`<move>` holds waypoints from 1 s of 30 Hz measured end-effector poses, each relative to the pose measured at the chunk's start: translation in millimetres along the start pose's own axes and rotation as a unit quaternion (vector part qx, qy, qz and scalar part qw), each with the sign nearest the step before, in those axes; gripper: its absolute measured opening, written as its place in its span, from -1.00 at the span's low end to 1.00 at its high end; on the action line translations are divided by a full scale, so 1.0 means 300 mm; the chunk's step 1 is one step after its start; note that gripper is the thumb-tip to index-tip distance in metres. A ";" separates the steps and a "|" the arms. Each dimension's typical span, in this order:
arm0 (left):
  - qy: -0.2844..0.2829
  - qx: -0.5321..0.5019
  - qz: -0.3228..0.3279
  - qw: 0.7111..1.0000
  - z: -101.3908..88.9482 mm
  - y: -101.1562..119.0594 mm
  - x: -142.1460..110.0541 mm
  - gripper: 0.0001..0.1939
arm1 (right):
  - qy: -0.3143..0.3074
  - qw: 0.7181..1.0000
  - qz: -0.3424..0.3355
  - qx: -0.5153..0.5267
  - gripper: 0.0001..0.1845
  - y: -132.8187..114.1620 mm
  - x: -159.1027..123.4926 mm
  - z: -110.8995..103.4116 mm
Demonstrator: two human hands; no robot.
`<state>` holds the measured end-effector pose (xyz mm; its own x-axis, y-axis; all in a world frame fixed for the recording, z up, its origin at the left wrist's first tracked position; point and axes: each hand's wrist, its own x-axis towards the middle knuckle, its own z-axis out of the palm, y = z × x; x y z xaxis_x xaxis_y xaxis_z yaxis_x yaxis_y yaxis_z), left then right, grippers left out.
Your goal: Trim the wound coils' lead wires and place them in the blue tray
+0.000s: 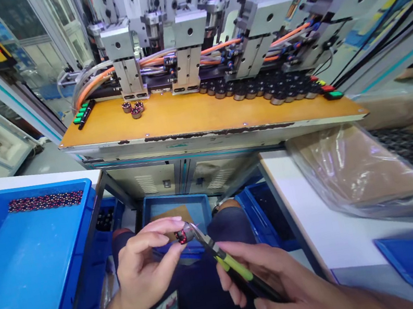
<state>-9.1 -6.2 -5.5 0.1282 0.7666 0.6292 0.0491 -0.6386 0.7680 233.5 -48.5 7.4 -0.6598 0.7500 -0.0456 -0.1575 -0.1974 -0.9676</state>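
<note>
Between the thumb and fingers of my left hand (148, 264) is a small motor stator (184, 234), a short cylinder with red copper windings facing left. My right hand (274, 275) grips a pair of long-nose pliers (233, 266) with green and black handles. The tips of the pliers are at the right end of the stator, where thin wire ends stick out. Whether the jaws pinch a wire is too small to tell. Both hands are over my lap.
A blue tray (25, 279) at left holds rows of wound stators (46, 202). Across the orange bench (184, 118) stand three loose stators (136, 112), many dark cylindrical parts (275, 91) and metal machine fixtures (128, 67). At right lies a plastic-wrapped carton (347, 168). Below is a blue bin (199, 203).
</note>
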 end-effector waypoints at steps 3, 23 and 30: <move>0.000 -0.001 0.000 1.000 0.000 0.002 0.000 -0.44 | -0.002 1.000 -0.008 0.011 -0.34 0.015 0.006 0.003; 0.188 -0.215 -0.441 0.851 -0.054 -0.003 -0.089 -0.61 | 0.192 0.769 -0.167 -0.587 -0.28 -0.186 0.304 -0.230; 0.269 -0.137 -0.501 0.811 -0.216 0.123 -0.304 -0.55 | 0.309 0.666 -0.029 -0.679 -0.40 -0.332 0.744 -0.433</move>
<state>-83.1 -95.2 -26.9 -0.2938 0.8571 -0.4231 -0.3699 0.3062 0.8772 197.4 220.5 61.3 -0.1872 0.9311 0.3130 0.9161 0.2805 -0.2865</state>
